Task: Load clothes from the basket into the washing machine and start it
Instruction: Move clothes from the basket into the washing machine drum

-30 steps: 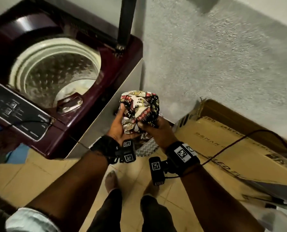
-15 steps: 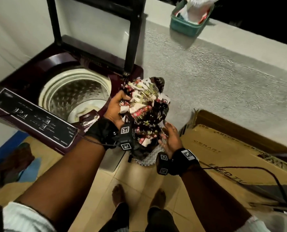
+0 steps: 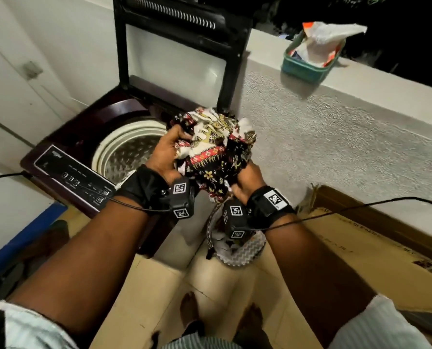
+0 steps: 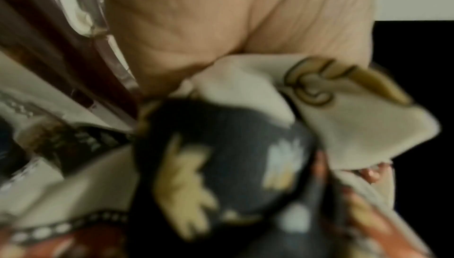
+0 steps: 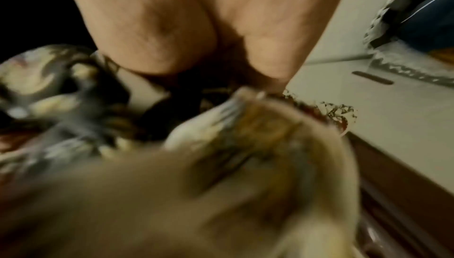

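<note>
A bunched patterned cloth (image 3: 217, 147) in black, red, white and yellow is held up at the right edge of the washing machine (image 3: 66, 137). My left hand (image 3: 169, 149) grips its left side and my right hand (image 3: 245, 177) grips it from below right. The machine's lid (image 3: 177, 56) stands upright and the steel drum (image 3: 131, 152) is open, just left of the bundle. The zigzag-patterned basket (image 3: 237, 250) sits on the floor under my right wrist, with more cloth inside. Both wrist views are blurred, showing the cloth (image 4: 233, 155) against the palm and cloth (image 5: 73, 91) below the fingers.
A rough grey half-wall (image 3: 335, 137) runs behind, with a teal tub (image 3: 308, 61) of packets on its ledge. A flat cardboard box (image 3: 361, 243) leans at the right. The control panel (image 3: 71, 175) faces me. My bare feet (image 3: 192, 308) stand on tan tiles.
The cloth bundle has risen from beside the machine to drum height, nearer the opening. My right hand, loose under it half a second ago, now grips it again.
</note>
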The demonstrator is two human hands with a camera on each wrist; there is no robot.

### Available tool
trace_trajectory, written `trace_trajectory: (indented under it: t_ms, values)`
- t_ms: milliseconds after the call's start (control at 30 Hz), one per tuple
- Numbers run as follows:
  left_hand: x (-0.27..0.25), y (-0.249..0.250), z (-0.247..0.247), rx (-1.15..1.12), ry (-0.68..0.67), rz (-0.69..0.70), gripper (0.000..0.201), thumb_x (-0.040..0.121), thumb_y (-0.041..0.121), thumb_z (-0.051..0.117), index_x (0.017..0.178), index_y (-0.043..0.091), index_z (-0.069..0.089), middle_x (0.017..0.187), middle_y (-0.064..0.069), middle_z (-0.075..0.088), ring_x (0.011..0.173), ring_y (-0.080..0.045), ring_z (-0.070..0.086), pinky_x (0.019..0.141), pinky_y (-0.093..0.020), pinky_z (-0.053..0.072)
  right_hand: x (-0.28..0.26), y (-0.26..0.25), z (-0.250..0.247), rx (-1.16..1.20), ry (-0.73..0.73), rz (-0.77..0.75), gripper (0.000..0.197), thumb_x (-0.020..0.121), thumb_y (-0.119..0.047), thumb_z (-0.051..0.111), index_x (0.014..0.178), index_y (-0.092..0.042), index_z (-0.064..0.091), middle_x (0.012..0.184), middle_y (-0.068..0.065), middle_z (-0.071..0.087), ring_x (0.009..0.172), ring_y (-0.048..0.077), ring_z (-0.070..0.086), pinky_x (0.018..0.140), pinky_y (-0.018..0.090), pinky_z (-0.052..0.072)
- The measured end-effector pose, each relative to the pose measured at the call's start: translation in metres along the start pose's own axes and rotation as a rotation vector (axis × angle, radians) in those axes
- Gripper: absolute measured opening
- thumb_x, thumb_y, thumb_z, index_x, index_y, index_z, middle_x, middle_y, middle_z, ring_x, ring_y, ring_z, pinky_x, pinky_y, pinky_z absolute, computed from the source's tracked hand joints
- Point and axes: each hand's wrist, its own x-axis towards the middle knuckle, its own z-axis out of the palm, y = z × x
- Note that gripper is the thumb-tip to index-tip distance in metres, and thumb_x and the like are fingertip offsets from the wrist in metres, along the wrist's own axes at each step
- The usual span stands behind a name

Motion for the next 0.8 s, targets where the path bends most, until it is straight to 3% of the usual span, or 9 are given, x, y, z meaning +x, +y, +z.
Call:
trace_trajectory:
  t_ms: [167,233,333,400,467,567,633,733,800]
  values:
    - [0.002,0.008,-0.036,0.092,0.069,-0.073,0.043,0.089,0.033,0.057,0.117,0.002,0.066,0.105,-0.015,0.073,0.097,-0.028,0.07,0.097,-0.046,0.054,0.002,-0.02,0.041,-0.005,-0.033,-0.043,0.038,0.1,-0.034,0.051,0.125,-0.009,0.066,0.109,0.012,0.074,0.094,0.026,0.074,0.081,0.045,0.058]
    - [-0.006,0.017,-0.041,0.092,0.061,-0.071,0.04,0.09,0.033,0.053,0.111,0.003,0.07,0.098,-0.015,0.075,0.089,-0.028,0.072,0.086,-0.043,0.059,0.0,-0.017,0.055,-0.004,-0.163,0.005,0.042,0.099,-0.042,0.051,0.124,-0.013,0.067,0.115,0.012,0.073,0.103,0.027,0.071,0.091,0.052,0.056]
    - [-0.009,0.03,-0.053,0.1,0.107,-0.059,0.035,0.094,0.024,0.048,0.089,0.004,0.076,0.08,-0.014,0.076,0.067,-0.025,0.073,0.064,-0.035,0.062,-0.003,-0.003,0.066,0.02,-0.247,0.14,0.035,0.1,-0.039,0.041,0.111,-0.016,0.065,0.101,0.006,0.075,0.09,0.022,0.073,0.079,0.037,0.06]
    - [-0.011,0.039,-0.062,0.155,0.161,-0.027,0.028,0.093,0.021,0.055,0.103,0.0,0.071,0.095,-0.019,0.074,0.074,-0.028,0.073,0.068,-0.041,0.062,-0.001,0.008,0.074,0.012,-0.232,0.149,0.036,0.105,-0.028,0.034,0.127,-0.01,0.057,0.122,0.009,0.068,0.109,0.027,0.066,0.079,0.035,0.057]
    - [-0.009,0.045,-0.074,0.189,0.226,0.008,0.034,0.091,0.02,0.063,0.117,-0.003,0.064,0.106,-0.021,0.072,0.082,-0.029,0.073,0.073,-0.045,0.061,0.012,0.021,0.082,-0.055,-0.15,0.1,0.044,0.1,-0.026,0.048,0.139,-0.006,0.051,0.135,0.019,0.059,0.125,0.037,0.056,0.092,0.044,0.054]
    - [-0.006,0.058,-0.097,0.182,0.328,0.112,0.037,0.088,0.011,0.064,0.121,-0.004,0.063,0.105,-0.022,0.07,0.087,-0.034,0.072,0.074,-0.05,0.061,0.021,0.028,0.099,-0.173,-0.12,0.024,0.026,0.092,-0.02,0.063,0.114,-0.008,0.072,0.126,0.028,0.064,0.119,0.047,0.06,0.099,0.067,0.046]
    - [-0.002,0.066,-0.107,0.168,0.365,0.195,0.039,0.081,0.009,0.068,0.118,-0.003,0.066,0.111,-0.025,0.069,0.099,-0.041,0.069,0.083,-0.059,0.057,0.026,0.03,0.102,-0.238,-0.175,0.047,0.018,0.094,-0.023,0.062,0.103,-0.016,0.076,0.121,0.021,0.069,0.117,0.04,0.064,0.102,0.059,0.048]
    - [0.005,0.078,-0.125,0.172,0.513,0.325,0.033,0.078,0.001,0.068,0.111,-0.003,0.069,0.094,-0.019,0.073,0.072,-0.03,0.073,0.06,-0.041,0.061,0.034,0.034,0.106,-0.219,-0.112,0.117,0.024,0.098,-0.038,0.051,0.11,-0.028,0.069,0.119,0.002,0.069,0.111,0.024,0.066,0.094,0.041,0.05]
    - [0.012,0.082,-0.138,0.16,0.537,0.364,0.041,0.074,0.002,0.073,0.114,-0.002,0.068,0.105,-0.023,0.072,0.081,-0.035,0.074,0.067,-0.045,0.061,0.04,0.037,0.108,-0.232,-0.069,0.114,0.028,0.097,-0.042,0.051,0.12,-0.029,0.059,0.121,-0.001,0.061,0.11,0.021,0.065,0.085,0.036,0.047]
